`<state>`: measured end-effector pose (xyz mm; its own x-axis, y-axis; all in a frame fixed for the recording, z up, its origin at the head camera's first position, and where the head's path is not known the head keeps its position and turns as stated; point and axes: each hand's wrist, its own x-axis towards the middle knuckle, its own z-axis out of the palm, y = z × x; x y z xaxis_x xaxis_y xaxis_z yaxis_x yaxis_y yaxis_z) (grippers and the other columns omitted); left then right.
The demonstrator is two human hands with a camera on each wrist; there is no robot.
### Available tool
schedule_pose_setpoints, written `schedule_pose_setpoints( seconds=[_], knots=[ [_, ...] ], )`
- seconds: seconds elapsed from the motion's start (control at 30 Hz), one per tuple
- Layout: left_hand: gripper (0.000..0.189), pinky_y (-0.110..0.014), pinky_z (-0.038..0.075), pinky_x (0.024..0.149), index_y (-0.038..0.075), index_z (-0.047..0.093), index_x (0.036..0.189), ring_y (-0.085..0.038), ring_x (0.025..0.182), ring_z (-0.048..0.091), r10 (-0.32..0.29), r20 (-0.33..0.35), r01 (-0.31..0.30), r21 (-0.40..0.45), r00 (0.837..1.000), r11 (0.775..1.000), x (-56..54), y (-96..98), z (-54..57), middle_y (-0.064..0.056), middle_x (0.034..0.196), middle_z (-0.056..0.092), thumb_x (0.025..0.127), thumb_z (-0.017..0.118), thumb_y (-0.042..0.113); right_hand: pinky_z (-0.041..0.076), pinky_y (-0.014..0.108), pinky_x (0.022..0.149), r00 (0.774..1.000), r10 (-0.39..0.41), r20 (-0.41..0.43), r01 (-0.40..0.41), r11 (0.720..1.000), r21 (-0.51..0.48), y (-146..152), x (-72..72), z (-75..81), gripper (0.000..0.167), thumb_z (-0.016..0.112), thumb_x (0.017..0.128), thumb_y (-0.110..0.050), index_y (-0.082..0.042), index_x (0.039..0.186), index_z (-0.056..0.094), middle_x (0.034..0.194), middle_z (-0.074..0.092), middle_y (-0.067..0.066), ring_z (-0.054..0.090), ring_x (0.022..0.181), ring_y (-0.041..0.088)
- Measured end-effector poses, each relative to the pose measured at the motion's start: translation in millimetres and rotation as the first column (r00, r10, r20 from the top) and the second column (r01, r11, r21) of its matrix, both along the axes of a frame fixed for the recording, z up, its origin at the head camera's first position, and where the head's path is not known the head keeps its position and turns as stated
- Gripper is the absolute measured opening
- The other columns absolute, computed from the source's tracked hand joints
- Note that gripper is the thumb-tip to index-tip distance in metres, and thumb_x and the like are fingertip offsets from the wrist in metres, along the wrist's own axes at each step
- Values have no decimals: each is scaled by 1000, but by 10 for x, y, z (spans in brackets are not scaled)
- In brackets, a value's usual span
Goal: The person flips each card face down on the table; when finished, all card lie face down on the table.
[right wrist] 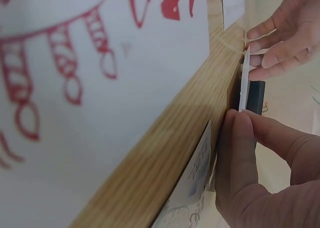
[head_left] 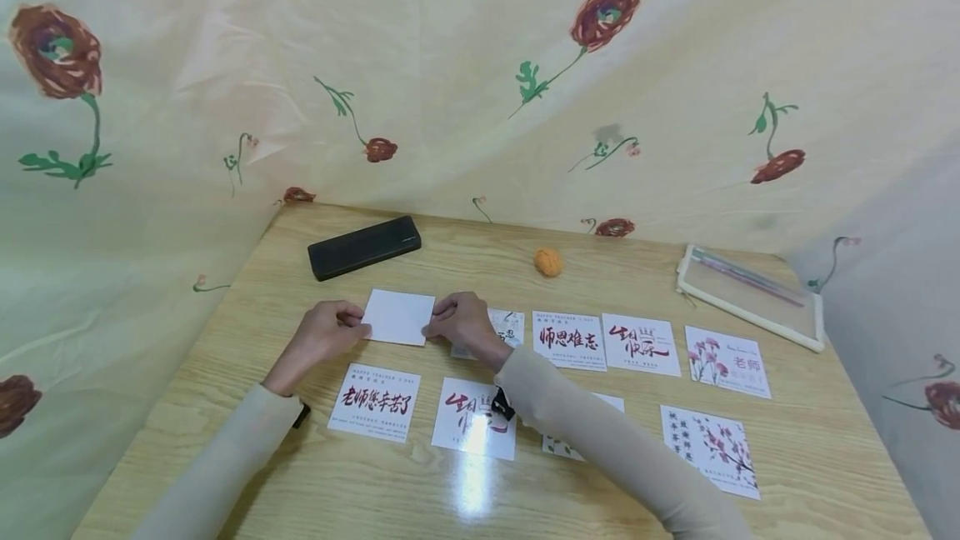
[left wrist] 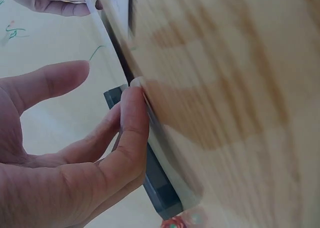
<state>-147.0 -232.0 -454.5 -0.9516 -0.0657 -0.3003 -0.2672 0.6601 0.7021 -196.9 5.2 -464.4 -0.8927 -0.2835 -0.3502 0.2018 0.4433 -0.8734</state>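
the right hand (head_left: 463, 322) pinches the right edge of a blank white card (head_left: 400, 317) between thumb and fingers, with no gap there. at the left edge, the fingertips of the left hand (head_left: 326, 330) touch the card; in the left wrist view its thumb stands well apart from them, so this side is not pinched. the card is left of the table's middle, thin, flat and four-cornered; whether its underside rests on the wood cannot be told.

just beyond its far edge lies a smooth black case (head_left: 365, 247), long and with rounded corners. to the right, a printed card (head_left: 508, 323) is partly behind the right hand, so room on that side is narrow. on the near side, a strip of wood separates the white card from a red-lettered card (head_left: 375, 402). more wood spreads left of the left hand, and between the case and a wrinkled orange ball (head_left: 548, 262). at the far right lies a white-rimmed pouch (head_left: 750, 318), see-through. the table (head_left: 480, 261) has pale grain; a flowered cloth (head_left: 450, 65) hangs behind.
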Motion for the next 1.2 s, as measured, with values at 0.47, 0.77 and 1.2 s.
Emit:
schedule_pose_setpoints(
  seconds=[0.47, 0.77, 1.2],
  knots=[
    [49, -34, 56, 83, -5, 60, 139, -31, 110, 64, -45, 24, 45, -16, 999, 999, 7, 23, 93, -23, 130, 65, 101, 65, 27, 62, 29, 81, 999, 2, 54, -2, 1000, -11, 97, 43, 78, 39, 84, 88, -15, -2, 122, 67, 100, 79, 12, 78, 81, 18],
    [51, -47, 58, 97, 2, 57, 145, -39, 125, 63, -113, -80, 114, 6, 990, 994, -5, 110, 203, -21, 136, 64, 106, 59, 34, 65, 32, 81, 1000, -18, 14, 19, 998, -56, 357, 101, 122, 41, 80, 92, -13, 1, 127, 65, 109, 77, 16, 79, 86, 22],
    [46, -39, 61, 90, 1, 58, 144, -34, 115, 70, -261, -107, 275, 149, 959, 950, -3, 697, 187, -21, 134, 66, 107, 58, 29, 62, 31, 78, 992, -128, -10, 128, 992, 10, 983, 217, 134, 41, 80, 92, -14, -2, 128, 66, 113, 76, 16, 78, 85, 18]
  ],
)
